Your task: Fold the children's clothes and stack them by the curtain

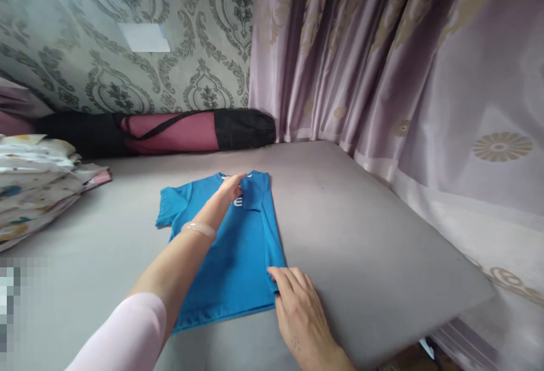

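A blue T-shirt (225,258) lies spread on the grey bed sheet, its hem towards me. Its right side is folded inward, with that sleeve lying across the chest, while the left sleeve sticks out flat. Part of a white print shows beside my left hand (232,186), which is closed on the cloth just below the collar; its fingertips are partly hidden. A pale bangle circles my left wrist. Near the lower right corner, my right hand (300,306) pinches the folded side edge between thumb and fingers.
A long black and dark-pink bag (174,132) lies along the patterned wall. Rumpled printed bedding (34,184) is heaped at the left. Purple curtains (382,65) hang along the right side, beyond the edge of the bed (361,235).
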Available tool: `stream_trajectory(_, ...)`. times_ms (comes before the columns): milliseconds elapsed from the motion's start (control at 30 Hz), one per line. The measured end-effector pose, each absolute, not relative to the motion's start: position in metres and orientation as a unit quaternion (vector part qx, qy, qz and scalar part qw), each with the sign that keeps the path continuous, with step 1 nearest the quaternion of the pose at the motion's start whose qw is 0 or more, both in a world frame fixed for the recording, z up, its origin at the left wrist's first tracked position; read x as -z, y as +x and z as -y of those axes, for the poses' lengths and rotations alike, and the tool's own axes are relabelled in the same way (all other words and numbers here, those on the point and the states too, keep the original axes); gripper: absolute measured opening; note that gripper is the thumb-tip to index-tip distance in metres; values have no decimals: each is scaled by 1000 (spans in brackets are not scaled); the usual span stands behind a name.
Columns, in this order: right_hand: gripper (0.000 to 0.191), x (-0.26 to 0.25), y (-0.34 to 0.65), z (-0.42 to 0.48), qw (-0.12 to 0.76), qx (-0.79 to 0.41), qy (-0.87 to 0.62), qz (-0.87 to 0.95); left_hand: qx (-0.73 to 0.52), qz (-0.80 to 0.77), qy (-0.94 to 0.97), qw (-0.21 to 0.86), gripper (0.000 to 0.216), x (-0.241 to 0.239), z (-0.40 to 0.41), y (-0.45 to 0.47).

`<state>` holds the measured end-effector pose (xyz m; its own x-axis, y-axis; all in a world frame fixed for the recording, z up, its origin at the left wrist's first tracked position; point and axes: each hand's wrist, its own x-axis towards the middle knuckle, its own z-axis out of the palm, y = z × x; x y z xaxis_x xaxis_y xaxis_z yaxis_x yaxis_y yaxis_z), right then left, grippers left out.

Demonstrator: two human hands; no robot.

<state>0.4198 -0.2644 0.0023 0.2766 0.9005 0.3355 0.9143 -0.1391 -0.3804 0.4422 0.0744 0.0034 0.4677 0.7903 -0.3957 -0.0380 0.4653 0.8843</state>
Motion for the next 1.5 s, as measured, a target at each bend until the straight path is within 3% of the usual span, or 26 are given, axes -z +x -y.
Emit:
stream_trajectory(267,51,-14,423,274,272,-46,-722,635,-286,-461,609,579,59,4,-74,437)
stream_trajectory(500,42,-19,429,280,303,-74,-691,652,-249,-358,854,286,49,-12,-61,412)
stream_trajectory(633,32,-17,432,276,348,-51,-665,659,-151,-217,914,308,23,-25,-33,394)
stream_trajectory(733,27,-16,430,273,354,-38,-657,665,-47,-107,940,320,18,-25,-12,383)
stream_trajectory(933,28,-18,426,271,291,-88,-668,679,-29,-314,910,270,40,-11,5,382)
stream_trajectory(1367,37,-19,423,272,292,-107,-650,694,-43,-367,859,355,21,-16,26,394)
stream_trajectory(1500,34,-22,423,274,283,-128,-656,687,-30,-379,865,328,19,-16,23,389)
